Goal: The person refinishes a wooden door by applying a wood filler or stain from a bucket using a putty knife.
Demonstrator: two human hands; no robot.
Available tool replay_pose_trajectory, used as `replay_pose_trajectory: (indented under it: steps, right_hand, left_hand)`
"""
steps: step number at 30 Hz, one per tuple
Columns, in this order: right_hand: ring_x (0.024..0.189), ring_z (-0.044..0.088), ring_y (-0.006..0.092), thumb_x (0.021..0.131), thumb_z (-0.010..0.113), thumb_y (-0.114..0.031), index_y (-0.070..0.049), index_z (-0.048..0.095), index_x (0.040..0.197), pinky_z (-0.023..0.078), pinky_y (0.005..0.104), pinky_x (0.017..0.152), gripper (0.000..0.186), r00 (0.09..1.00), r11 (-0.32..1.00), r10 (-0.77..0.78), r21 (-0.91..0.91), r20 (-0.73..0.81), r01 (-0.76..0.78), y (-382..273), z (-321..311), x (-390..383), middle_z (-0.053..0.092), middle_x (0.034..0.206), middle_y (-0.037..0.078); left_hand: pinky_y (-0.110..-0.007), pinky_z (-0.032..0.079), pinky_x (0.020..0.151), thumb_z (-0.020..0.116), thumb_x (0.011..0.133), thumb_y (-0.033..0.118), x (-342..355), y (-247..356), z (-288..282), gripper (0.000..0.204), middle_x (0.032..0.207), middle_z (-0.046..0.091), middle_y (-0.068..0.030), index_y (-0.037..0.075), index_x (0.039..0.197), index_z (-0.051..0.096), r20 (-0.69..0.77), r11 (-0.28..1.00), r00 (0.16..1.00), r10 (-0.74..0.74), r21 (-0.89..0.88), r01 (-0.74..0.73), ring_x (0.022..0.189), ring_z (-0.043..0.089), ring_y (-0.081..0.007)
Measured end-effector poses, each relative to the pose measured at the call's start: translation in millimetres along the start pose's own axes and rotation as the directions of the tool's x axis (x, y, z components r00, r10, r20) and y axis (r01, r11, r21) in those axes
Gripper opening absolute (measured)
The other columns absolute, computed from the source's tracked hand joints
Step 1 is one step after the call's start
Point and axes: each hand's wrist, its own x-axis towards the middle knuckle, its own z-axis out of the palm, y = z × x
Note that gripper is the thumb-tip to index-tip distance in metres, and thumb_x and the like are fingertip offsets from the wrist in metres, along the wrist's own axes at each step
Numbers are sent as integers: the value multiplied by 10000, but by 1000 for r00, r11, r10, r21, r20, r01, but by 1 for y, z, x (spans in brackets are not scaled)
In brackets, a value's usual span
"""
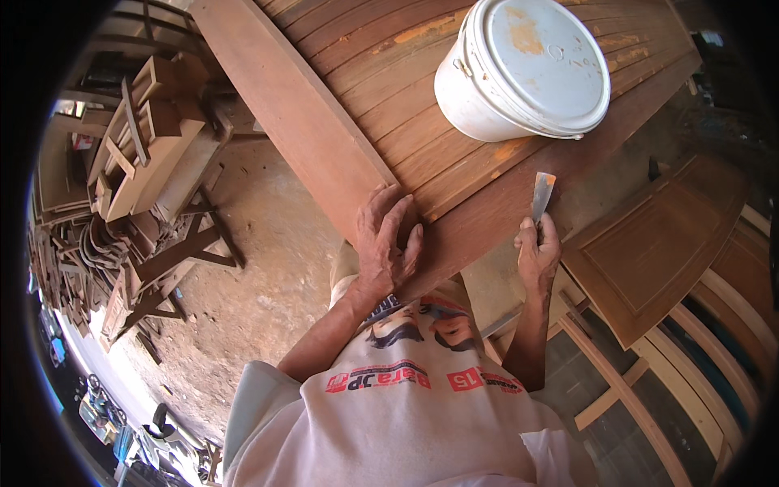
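A brown wooden door-like panel (292,114) with a slatted middle and a wide frame lies in front of me. My left hand (388,243) rests on its near corner, fingers bent a little and apart, holding nothing. In my right hand (539,253) is a putty knife (543,195), gripped by its handle; orange paste coats part of the blade tip. The blade points away from me above the panel's right frame piece. On the slats stands a white lidded bucket (487,101), its lid smeared with orange-brown. Orange filler streaks (430,29) mark several slats.
To the left, wooden furniture parts (154,146) and stacked offcuts (101,243) stand on a dirt floor (243,308). At the right a brown panel (649,252) leans over pale wooden frames (633,398). A motorcycle (174,446) shows at the lower left.
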Motion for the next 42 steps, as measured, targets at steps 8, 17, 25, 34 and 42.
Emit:
replay_pose_trajectory:
  steps: [8,17,25,34,42]
  right_hand:
    - [707,527,93,1072,619,-203,26,657,1376,475,286,633,383,986,978,134,172,-101,-115,-26,41,-66,561,817,-7]
    - [837,691,99,1093,616,-345,21,686,1227,502,232,578,397,899,873,-87,402,-429,276,-142,14,28,718,1002,60]
    - [832,655,97,1009,711,-506,-37,713,1099,553,263,683,477,908,840,43,507,-416,192,-159,23,84,679,958,14]
    - [1023,676,155,983,760,-190,52,700,1253,536,318,899,367,776,666,206,666,-596,335,-201,76,81,732,1109,77]
    - [823,660,132,982,742,-221,11,722,1242,577,312,689,350,753,594,251,711,-608,376,-262,177,115,695,962,70]
  left_hand:
    - [-543,383,1179,827,885,238,98,10,-40,806,1528,457,-248,51,1566,440,93,969,989,113,-231,-89,1417,454,-433]
    - [-568,424,1237,994,640,541,249,36,-37,1262,1652,335,-267,121,1647,361,198,852,831,520,-49,-521,1529,372,-430]
    - [-519,433,1252,1051,531,457,284,24,-27,1329,1580,422,-218,138,1631,377,275,829,796,540,-341,-444,1477,451,-407]
    - [-507,475,1219,1068,507,349,332,-24,-37,1091,1560,479,-198,110,1461,595,274,716,748,604,-598,-360,1442,511,-365]
    - [-555,541,1147,1060,496,429,425,-89,-81,1091,1547,526,-245,105,1443,626,244,615,651,719,-660,-432,1407,563,-376]
